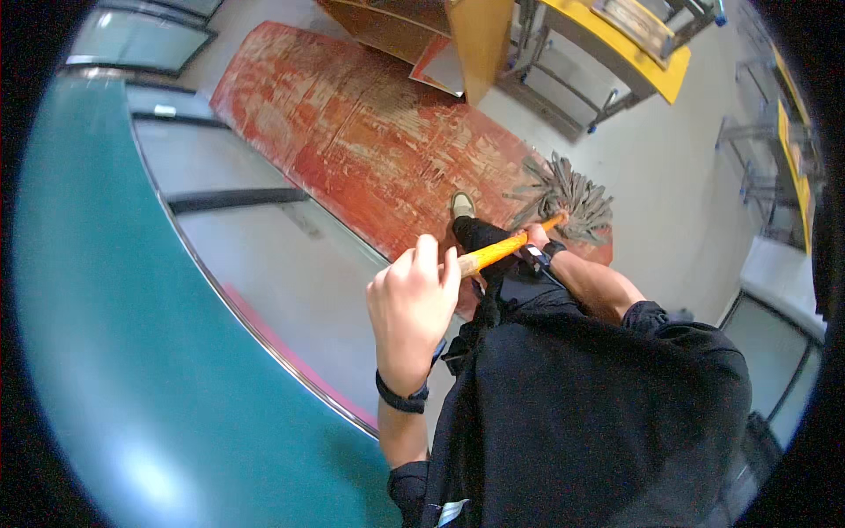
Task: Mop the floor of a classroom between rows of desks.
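My left hand [416, 290] is closed around the upper end of a mop's orange handle [498, 252], where a pale wrapping shows. Lower on the same handle, near the mop head, my right hand [536, 236] grips it. The grey strip mop head [574, 198] lies spread at the edge of a worn red platform [396, 145], partly over the pale floor. Dark bands circle both wrists.
A green board [132, 297] with a metal rim fills the left side. A wooden lectern or cabinet [485, 46] stands on the platform. Yellow-topped desks [667, 82] with grey metal legs stand at the upper right. My shoe [463, 204] rests on the platform.
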The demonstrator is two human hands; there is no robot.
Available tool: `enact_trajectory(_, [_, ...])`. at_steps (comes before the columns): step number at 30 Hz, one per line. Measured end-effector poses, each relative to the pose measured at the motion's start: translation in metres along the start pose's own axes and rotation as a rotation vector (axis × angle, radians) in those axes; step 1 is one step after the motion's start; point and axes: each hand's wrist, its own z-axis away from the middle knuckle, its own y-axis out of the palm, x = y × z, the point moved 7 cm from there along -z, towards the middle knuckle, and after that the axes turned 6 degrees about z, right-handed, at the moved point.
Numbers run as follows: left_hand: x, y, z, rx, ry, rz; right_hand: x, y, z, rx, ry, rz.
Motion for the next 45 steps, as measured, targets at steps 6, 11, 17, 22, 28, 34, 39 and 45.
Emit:
enact_trajectory(6, [0.001,-0.055,-0.066,-0.020,0.147,-0.104,-0.025,0.140,0.048,0.092,-0.050,-0.304])
enact_trajectory(11, [0.033,-0.085,-0.113,-0.064,0.237,0.034,-0.058,0.207,0.060,0.064,0.019,-0.353])
enact_trajectory(17, [0.028,-0.050,-0.152,0.196,0.448,0.079,-0.038,0.181,0.030,0.162,-0.041,-0.529])
enact_trajectory(22, [0.030,0.034,-0.152,0.471,0.703,0.122,-0.027,0.097,0.014,0.025,-0.340,-0.706])
enact_trajectory(28, [0.037,0.158,-0.115,0.902,1.032,-0.120,-0.032,0.038,0.044,-0.207,-0.522,-0.767])
enact_trajectory(34, [0.092,0.181,-0.113,1.088,1.056,-0.213,-0.081,0.075,0.039,-0.235,-0.556,-0.940])
enact_trajectory(39, [0.134,0.099,-0.182,0.950,1.175,-0.267,-0.101,0.156,-0.042,-0.128,-0.436,-0.762])
enact_trajectory(45, [0.166,-0.032,-0.240,0.868,0.789,-0.307,-0.126,0.270,-0.102,-0.047,-0.248,-0.641])
